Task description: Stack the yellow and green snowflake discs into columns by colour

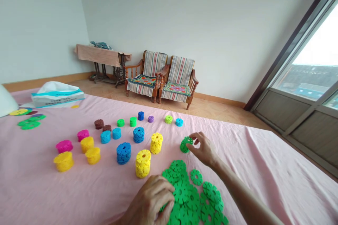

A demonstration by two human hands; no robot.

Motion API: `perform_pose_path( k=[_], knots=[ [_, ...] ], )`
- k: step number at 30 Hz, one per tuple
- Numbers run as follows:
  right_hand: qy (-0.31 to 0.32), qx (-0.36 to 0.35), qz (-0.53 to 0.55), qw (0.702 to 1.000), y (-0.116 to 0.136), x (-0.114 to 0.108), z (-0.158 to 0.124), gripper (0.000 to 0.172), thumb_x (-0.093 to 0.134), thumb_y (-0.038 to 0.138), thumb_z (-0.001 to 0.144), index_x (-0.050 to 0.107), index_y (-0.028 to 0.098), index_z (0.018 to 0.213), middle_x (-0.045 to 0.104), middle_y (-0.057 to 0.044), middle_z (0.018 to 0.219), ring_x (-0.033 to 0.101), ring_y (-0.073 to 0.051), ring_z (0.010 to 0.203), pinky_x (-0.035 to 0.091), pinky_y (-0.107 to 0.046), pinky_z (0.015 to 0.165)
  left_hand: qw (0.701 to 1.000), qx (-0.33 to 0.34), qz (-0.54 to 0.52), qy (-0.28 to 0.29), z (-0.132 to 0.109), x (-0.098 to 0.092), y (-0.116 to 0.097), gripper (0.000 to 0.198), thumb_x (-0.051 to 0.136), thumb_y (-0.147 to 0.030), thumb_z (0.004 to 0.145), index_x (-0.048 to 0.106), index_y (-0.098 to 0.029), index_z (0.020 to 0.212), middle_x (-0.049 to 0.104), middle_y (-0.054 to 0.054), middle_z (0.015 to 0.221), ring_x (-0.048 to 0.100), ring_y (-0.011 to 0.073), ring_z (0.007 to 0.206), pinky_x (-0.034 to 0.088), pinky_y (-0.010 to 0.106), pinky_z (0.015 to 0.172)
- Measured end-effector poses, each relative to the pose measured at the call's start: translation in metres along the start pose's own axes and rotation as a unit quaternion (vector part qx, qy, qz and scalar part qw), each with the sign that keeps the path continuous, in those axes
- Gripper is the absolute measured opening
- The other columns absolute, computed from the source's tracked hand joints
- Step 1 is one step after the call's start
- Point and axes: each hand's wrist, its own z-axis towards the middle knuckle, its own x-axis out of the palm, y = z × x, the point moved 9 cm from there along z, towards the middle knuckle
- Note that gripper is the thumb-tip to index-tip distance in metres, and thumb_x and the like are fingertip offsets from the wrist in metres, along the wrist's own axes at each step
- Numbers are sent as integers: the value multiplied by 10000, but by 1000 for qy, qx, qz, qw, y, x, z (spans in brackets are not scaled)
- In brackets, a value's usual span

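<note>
Thumb and fingers of my right hand (204,149) pinch a green interlocking disc (188,141) at the top of a short green stack (184,148). My left hand (151,200) lies at the left edge of a loose pile of green discs (188,195). Its fingers curl around a green disc there, partly hidden by the hand. One single green disc (196,177) lies just beside the pile. Yellow disc stacks (143,163) stand upright to the left, ahead of my left hand.
More sorted stacks stand across the pink cloth (39,197): blue (124,153), magenta (64,146), brown (99,124), and light green (168,119). At the far left are a tissue pack (58,94) and loose discs (29,123). Two wooden chairs (176,84) stand beyond.
</note>
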Motion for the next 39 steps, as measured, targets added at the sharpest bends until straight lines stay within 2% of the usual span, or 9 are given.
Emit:
perform_pose_path(
  k=[12, 15, 18, 19, 21, 24, 26, 31, 39],
  knots=[
    [34, 9, -9, 999, -7, 15, 1, 179, 637, 274, 708, 616, 194, 867, 585, -32, 848, 584, -139, 675, 491, -310, 665, 1000, 7, -2, -15, -1, -2, -2, 157, 523, -71, 831, 614, -195, 799, 648, 28, 850, 583, 156, 836, 476, 266, 790],
    [27, 5, -5, 1000, -4, 10, 0, 219, 639, 297, 720, 615, 193, 912, 587, -36, 868, 586, -137, 668, 493, -310, 660, 1000, 6, -2, -19, -1, -3, -3, 152, 524, -72, 830, 609, -194, 795, 648, 28, 853, 583, 156, 837, 479, 267, 790],
    [17, 4, 4, 1000, 0, -7, -7, 206, 611, 301, 756, 605, 195, 933, 591, -45, 911, 590, -138, 682, 489, -307, 655, 1000, 3, -3, -21, -1, -3, -1, 149, 525, -83, 833, 610, -197, 787, 645, 27, 839, 585, 156, 829, 481, 267, 790],
    [28, 4, 5, 1000, 1, -12, -12, 170, 602, 280, 762, 604, 198, 911, 592, -41, 907, 589, -139, 687, 484, -304, 652, 1000, 1, -5, -19, -1, -3, -1, 147, 525, -85, 833, 610, -197, 787, 644, 28, 836, 585, 157, 828, 481, 266, 788],
    [90, -2, 6, 996, 7, -17, -24, 133, 603, 219, 745, 601, 208, 877, 592, -24, 881, 586, -139, 700, 476, -297, 656, 1000, -2, -7, -14, -1, -1, 0, 146, 527, -83, 833, 607, -197, 788, 641, 26, 838, 584, 156, 831, 478, 266, 788],
    [220, -13, 16, 975, 18, -14, -53, 317, 631, 122, 674, 586, 229, 969, 582, -12, 924, 584, -143, 761, 475, -295, 698, 1000, -10, -4, -8, -1, 0, 1, 151, 523, -72, 835, 602, -194, 795, 634, 21, 859, 580, 152, 847, 470, 263, 788],
    [263, -12, 21, 964, 23, -13, -68, 424, 639, 85, 647, 570, 240, 1036, 567, -17, 965, 578, -150, 810, 472, -301, 737, 1000, -9, -1, -1, 1, 0, -1, 157, 516, -71, 841, 603, -194, 799, 630, 17, 865, 575, 146, 849, 466, 260, 790],
    [263, -1, 19, 965, 30, -11, -79, 339, 623, 109, 692, 584, 229, 1007, 538, -26, 941, 560, -158, 826, 467, -302, 741, 1000, -2, 1, 4, 6, -3, -7, 155, 509, -79, 852, 606, -191, 803, 630, 16, 860, 570, 144, 838, 464, 270, 809],
    [257, -50, -33, 965, 46, -15, -83, 280, 558, 86, 694, 544, 198, 950, 546, -39, 917, 528, -180, 842, 434, -317, 742, 1000, 7, 5, 5, 3, -2, -6, 158, 502, -71, 857, 598, -189, 815, 632, 26, 886, 567, 157, 865, 452, 282, 811]
  ],
)
